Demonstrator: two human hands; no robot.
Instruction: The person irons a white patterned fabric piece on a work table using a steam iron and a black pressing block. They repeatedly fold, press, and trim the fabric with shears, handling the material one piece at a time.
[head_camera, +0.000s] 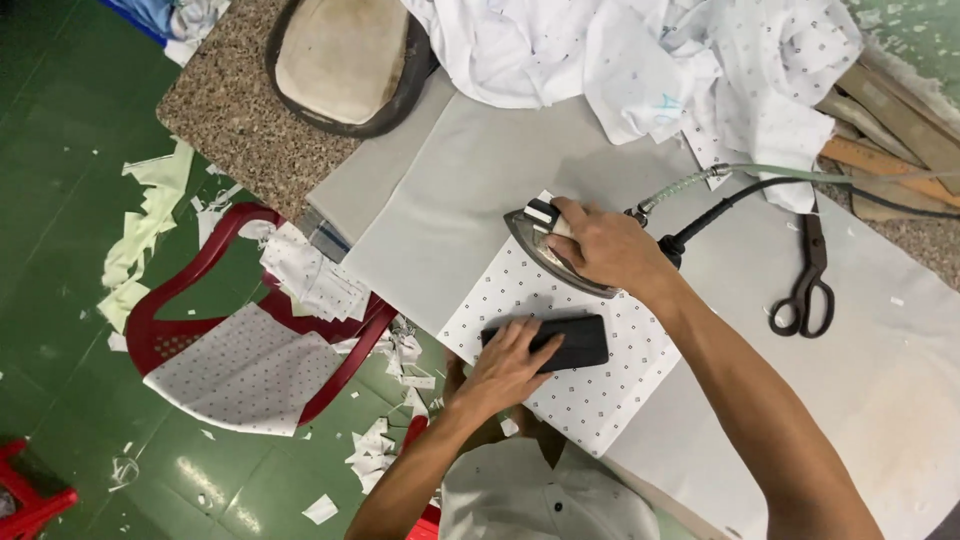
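Iron on the dotted panel, block pinned flat

Your right hand has its fingers wrapped tight round the iron handle; your left hand lies flat, fingers spread on the black block, just below the iron's sole, on the dotted fabric piece. Slide closer and you'd likely scorch those fingertips. The red chair, left of them, holds more dotted cloth.

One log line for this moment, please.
left hand: pressing black block | right hand: gripping iron | both on dotted fabric piece
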